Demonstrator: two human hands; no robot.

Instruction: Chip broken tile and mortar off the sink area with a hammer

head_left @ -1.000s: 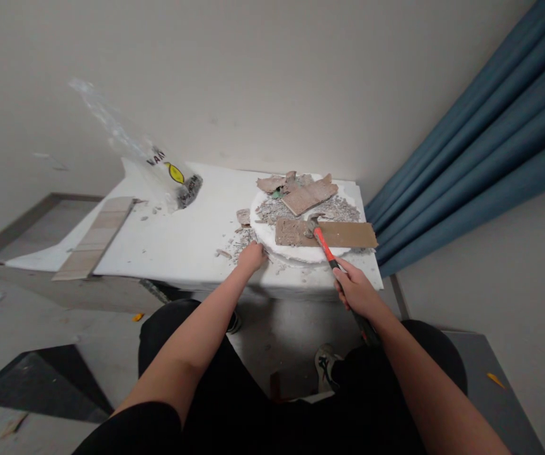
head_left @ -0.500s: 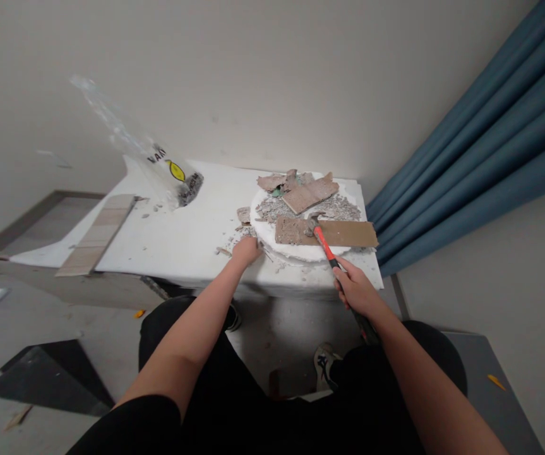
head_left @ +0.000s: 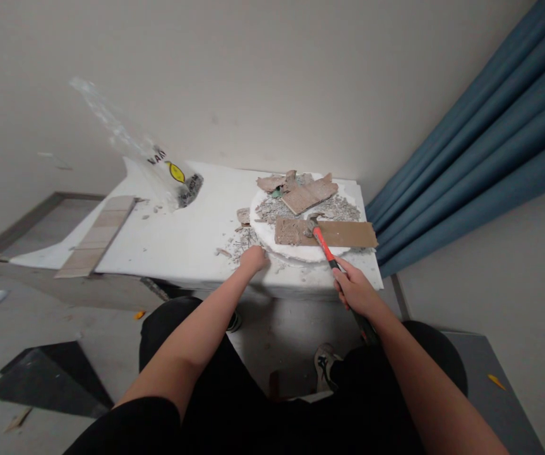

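In my right hand (head_left: 353, 287) is a claw hammer (head_left: 324, 241) with a red and black handle, my fingers wrapped round the grip. Its metal head lies over a narrow brown board (head_left: 350, 234) whose left part is rough and crumbly. The board rests across a white round slab (head_left: 265, 232). My left hand (head_left: 253, 259) is closed low over the table, by the slab's front left edge; whatever its fingers hold is hidden. Thin dark nail-like bits and grey crumbs (head_left: 242, 239) lie just behind it.
Broken brown pieces (head_left: 310, 193) and grey rubble sit on the slab. A clear plastic bag (head_left: 158, 167) with dark grains stands on the white-covered table (head_left: 187, 246). A wood-grain plank (head_left: 96, 237) lies left. Blue curtains (head_left: 471, 133) hang right; black sheets (head_left: 49, 379) are on the floor.
My left hand has moved slightly right and toward me, uncovering more of the crumbs and nail-like bits. The right hand and hammer have stayed put.
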